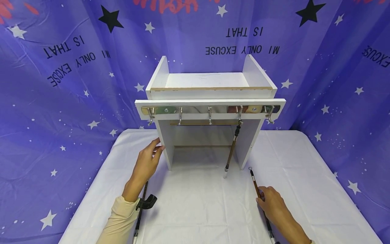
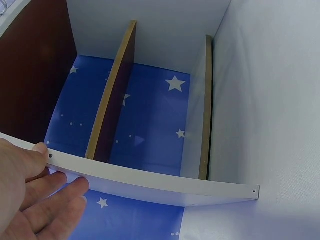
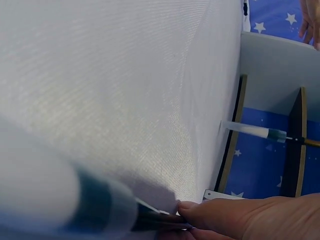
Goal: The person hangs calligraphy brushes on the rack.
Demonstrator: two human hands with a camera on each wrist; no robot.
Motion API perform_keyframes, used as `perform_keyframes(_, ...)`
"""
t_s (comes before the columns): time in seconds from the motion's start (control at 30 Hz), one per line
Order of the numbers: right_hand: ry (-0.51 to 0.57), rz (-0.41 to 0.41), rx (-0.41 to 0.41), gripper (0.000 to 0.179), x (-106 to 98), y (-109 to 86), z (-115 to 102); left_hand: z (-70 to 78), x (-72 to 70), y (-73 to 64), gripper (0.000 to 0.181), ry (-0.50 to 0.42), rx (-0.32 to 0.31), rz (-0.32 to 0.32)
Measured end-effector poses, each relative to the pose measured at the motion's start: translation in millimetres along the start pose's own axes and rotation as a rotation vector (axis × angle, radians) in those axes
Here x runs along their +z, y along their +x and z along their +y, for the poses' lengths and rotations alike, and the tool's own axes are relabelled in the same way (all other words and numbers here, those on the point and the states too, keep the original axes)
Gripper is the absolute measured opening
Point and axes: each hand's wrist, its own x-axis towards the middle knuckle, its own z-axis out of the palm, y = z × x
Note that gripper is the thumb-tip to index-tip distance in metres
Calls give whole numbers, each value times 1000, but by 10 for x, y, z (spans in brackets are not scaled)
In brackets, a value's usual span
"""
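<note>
My right grip [image 1: 272,203] pinches the near rod [image 1: 255,183]; whether it's off the worktop [image 1: 195,203], can't tell. Loose rod [image 1: 138,221] below left grip [image 1: 146,164], whose relaxed fingers touch the shelf unit [image 1: 210,101]. Beyond, between grips, hung rod [image 1: 234,144] on a hook [image 1: 240,112]. I judge one hung, two remaining.

One white wooden shelf unit [image 1: 213,94] stands on the white cloth-covered tabletop [image 1: 195,210], toward its far edge, with five curved silver metal hooks [image 1: 210,115] in a row along its front. Three slim brown-and-black rods [image 1: 232,149] show: one hanging from a hook, one toward the tabletop's left edge, one toward its right edge.
</note>
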Motion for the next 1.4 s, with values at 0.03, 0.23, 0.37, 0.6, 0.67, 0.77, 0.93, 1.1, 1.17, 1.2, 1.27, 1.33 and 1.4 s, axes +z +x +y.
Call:
perform_keyframes(0.03, 1, 1, -1, 43, 1, 0, 1, -1, 0, -2, 38, 0, -1, 1)
perform_keyframes(0.23, 20, -2, -3, 38, -3, 7, 2, -1, -4, -11, 37, -3, 10, 7)
perform_keyframes(0.37, 25, 4, -1, 39, -10, 6, -8, -8, -6, -6, 38, -5, 16, 5)
perform_keyframes(0.6, 50, 9, 4, 41, -11, -2, -13, -8, -10, -11, 38, -8, 12, 6)
perform_keyframes(0.67, 55, 10, 2, 39, -9, -3, -9, -6, -14, -13, 38, -7, 7, 5)
perform_keyframes(0.77, 59, 8, 4, 39, -6, 1, 2, 0, -20, -15, 38, -5, 1, 4)
perform_keyframes(0.93, 65, -2, 10, 42, -12, 10, 11, -3, -10, -16, 38, -5, 3, 7)
perform_keyframes(1.1, 73, -8, 19, 44, -24, 12, 6, -10, -6, -14, 38, -6, 14, 9)
perform_keyframes(1.17, 75, -9, 20, 44, -24, 10, 7, -6, -8, -15, 38, -6, 15, 9)
perform_keyframes(1.2, 75, -7, 20, 44, -24, 7, 8, -3, -9, -14, 38, -5, 14, 8)
perform_keyframes(1.27, 79, -5, 22, 44, -25, 1, 11, -1, -8, -12, 39, -4, 14, 6)
perform_keyframes(1.33, 84, -1, 23, 44, -28, -5, 14, 1, -4, -9, 39, -3, 14, 4)
perform_keyframes(1.4, 89, 3, 26, 45, -37, -11, 15, 1, 1, -5, 39, -5, 15, 3)
